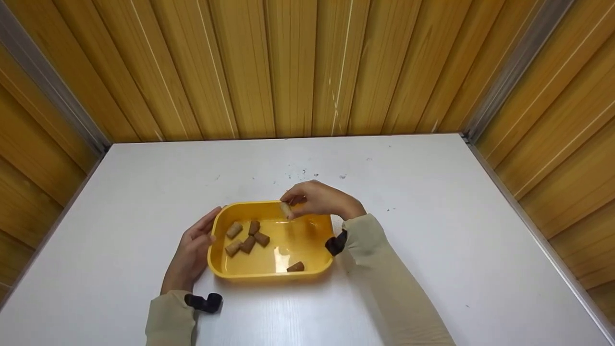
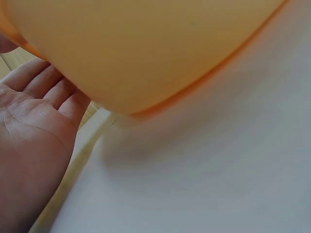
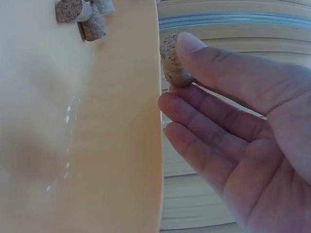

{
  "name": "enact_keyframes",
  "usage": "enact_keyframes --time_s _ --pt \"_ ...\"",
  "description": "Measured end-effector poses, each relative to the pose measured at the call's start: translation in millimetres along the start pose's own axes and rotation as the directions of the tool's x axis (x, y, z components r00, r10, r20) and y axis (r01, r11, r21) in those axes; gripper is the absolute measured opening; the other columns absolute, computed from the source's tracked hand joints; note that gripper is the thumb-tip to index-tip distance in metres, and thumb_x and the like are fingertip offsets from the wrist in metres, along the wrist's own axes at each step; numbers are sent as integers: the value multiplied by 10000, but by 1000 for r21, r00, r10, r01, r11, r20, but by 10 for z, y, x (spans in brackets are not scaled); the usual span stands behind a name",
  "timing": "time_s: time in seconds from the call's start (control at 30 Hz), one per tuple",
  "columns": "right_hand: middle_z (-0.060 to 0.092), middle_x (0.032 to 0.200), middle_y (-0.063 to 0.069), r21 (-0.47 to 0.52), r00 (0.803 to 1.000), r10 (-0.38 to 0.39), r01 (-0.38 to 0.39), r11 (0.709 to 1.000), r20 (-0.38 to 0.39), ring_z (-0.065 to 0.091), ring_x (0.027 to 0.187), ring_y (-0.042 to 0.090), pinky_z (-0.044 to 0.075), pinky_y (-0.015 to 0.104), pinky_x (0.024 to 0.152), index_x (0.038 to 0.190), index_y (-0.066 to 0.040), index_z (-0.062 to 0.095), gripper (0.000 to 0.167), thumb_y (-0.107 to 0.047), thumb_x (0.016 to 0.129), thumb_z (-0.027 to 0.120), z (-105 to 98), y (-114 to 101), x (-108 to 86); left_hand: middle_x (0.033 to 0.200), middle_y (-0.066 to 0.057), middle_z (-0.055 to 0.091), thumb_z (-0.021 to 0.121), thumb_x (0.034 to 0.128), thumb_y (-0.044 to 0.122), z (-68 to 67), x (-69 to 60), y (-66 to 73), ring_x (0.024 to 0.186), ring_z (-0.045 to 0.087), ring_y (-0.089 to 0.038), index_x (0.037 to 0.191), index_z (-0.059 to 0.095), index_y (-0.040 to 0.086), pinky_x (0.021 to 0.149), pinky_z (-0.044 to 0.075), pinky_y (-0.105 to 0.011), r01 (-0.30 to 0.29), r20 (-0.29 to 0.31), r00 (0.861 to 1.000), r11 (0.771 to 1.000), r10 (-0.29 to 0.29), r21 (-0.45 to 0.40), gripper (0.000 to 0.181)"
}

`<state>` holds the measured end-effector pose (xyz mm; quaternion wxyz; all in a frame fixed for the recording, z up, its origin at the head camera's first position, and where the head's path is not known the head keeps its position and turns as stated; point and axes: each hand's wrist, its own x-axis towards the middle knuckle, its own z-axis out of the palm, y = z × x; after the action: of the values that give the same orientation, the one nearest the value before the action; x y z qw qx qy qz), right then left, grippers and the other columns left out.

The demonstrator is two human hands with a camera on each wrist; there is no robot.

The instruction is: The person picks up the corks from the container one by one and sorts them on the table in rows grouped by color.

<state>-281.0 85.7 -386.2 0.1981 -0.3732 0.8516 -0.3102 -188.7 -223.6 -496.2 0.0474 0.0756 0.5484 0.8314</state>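
Observation:
A yellow plastic tray (image 1: 269, 277) stands on the white table. My left hand (image 1: 192, 250) holds its left side, thumb at the rim and fingers along the outer wall; in the left wrist view that palm (image 2: 34, 126) faces the tray's wall. Over the tray's far rim, my right hand (image 1: 319, 199) pinches a light cork stopper (image 1: 286, 210) between thumb and fingers. The right wrist view shows this cork (image 3: 175, 60) beside the rim, under the thumb tip. Several light and dark corks (image 1: 248, 244) lie in the tray's left part. One dark brown cork (image 1: 296, 266) lies at its near right.
The white table (image 1: 120, 192) extends around the tray, with small dark marks behind it. Wood-patterned panels (image 1: 288, 72) enclose the back and both sides. A black wrist strap (image 1: 204, 302) sits on the left sleeve, another (image 1: 336, 242) on the right.

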Motion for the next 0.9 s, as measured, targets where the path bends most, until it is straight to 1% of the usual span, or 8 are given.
enact_keyframes --time_s 0.1,0.17,0.33,0.4,0.57,0.7,0.8,0.9 --pt "656 1225 101 18 1000 -13 14 1000 -24 628 1123 259 519 349 981 1244 -49 636 416 -158 850 711 -46 46 -64 1410 61 516 358 833 -136 3 4 4 1327 456 -56 1491 250 -40 1095 369 -219 1 -9 1000 1000 -1 -3 673" --pt "656 1223 92 36 999 -9 11 999 -46 627 1125 255 515 365 989 1241 -58 639 411 -158 849 712 -73 83 -109 1408 59 521 360 830 -136 5 5 5 1326 459 -58 1489 264 -33 1093 369 -224 4 -16 1000 1000 -4 -8 674" --pt "652 1218 93 123 994 20 -6 992 -112 608 1148 274 482 434 1030 1231 -59 641 388 -126 854 702 -125 201 -240 1406 49 517 368 835 -141 9 18 -6 1325 463 -73 1489 247 -46 1091 382 -236 -4 -10 1000 1000 4 -14 673" --pt "645 1228 103 142 990 19 1 990 -138 600 1157 286 474 446 1039 1237 -47 635 393 -118 856 698 -136 259 -287 1403 46 519 374 835 -142 8 24 -10 1321 469 -77 1489 239 -52 1087 392 -238 -5 -10 1000 1000 5 -19 674" --pt "634 1252 104 90 979 6 12 996 -204 602 1144 281 478 436 1036 1256 -45 622 421 -140 854 704 -162 396 -390 1414 47 508 383 850 -130 8 33 -3 1326 463 -73 1493 254 -27 1095 376 -244 10 -15 1000 1000 -10 -25 664" --pt "632 1251 74 77 967 35 -16 997 -250 595 1140 254 470 416 1050 1274 -79 615 443 -189 856 707 -187 500 -481 1456 24 464 388 867 -114 7 39 1 1348 439 -77 1497 271 5 1112 347 -259 26 -10 1000 999 -26 -24 651" --pt "631 1235 84 89 959 37 -13 996 -281 594 1140 292 460 421 1060 1282 -67 608 448 -177 858 704 -199 582 -544 1498 -18 418 389 874 -105 3 42 -2 1357 428 -85 1497 274 12 1117 340 -264 28 -7 1000 999 -28 -21 645" --pt "629 1221 109 90 953 33 -6 996 -302 592 1137 333 458 430 1061 1276 -41 608 442 -134 855 702 -205 665 -600 1524 -46 381 389 875 -102 0 45 -1 1361 423 -85 1500 268 11 1118 339 -262 30 -3 1000 999 -30 -17 646"
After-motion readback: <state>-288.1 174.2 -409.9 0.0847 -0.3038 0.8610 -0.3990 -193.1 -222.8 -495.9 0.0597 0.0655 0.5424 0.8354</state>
